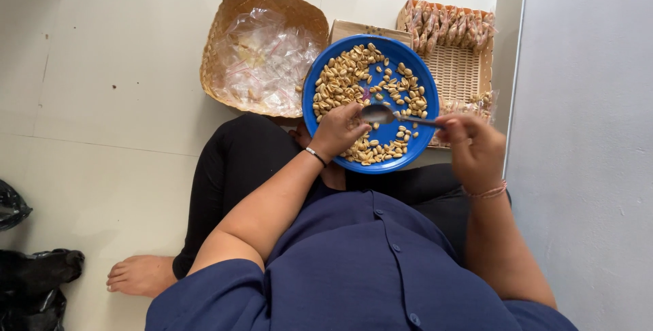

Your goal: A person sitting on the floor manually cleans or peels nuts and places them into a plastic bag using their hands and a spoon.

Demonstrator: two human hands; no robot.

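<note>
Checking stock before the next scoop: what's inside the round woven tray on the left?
The round woven tray holds a heap of small clear plastic bags, apparently empty. Whatever lies beneath the heap is covered, and the blue plate hides the tray's right edge.

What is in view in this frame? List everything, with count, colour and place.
plate: one, blue, on the lap, centre
peanuts: many, tan, on the plate
spoon: one, metal, over the plate, in the right hand
round basket: one, woven tan, left of the plate
clear bags: a heap, in the round basket
square basket: one, woven tan, right of the plate
filled packets: a row, at the square basket's far edge
black bags: two, lower left floor
left hand: over the peanuts
right hand: grips the spoon handle
</note>
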